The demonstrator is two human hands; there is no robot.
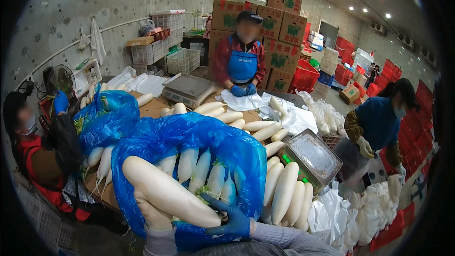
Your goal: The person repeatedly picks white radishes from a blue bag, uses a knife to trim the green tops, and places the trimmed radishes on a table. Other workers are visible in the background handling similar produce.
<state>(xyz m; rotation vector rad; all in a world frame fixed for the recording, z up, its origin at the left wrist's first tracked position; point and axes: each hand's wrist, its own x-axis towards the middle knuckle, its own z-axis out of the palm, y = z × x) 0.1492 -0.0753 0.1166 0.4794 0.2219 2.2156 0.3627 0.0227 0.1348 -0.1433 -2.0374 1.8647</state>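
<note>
A large white daikon radish [170,193] lies slantwise across the front, its narrower end toward the right. My left hand [153,211], in a pale glove, grips it from below near its thick end. At the narrow end is my right hand [236,218] in a blue glove, fingers curved around that tip. A small dark spot or object shows between those fingers; I cannot tell what it is. Just behind lies an open blue plastic bag [245,153] with several daikons [201,170] in it, some with green leaf stubs [203,191].
Loose daikons [284,193] lie right of the bag, beside a scale [314,154]. Another scale [188,89] stands farther back. White plastic bags [328,213] lie at right. Co-workers stand at left [46,160], across the table [245,57] and at right [380,121]. Cardboard boxes [284,57] are stacked behind.
</note>
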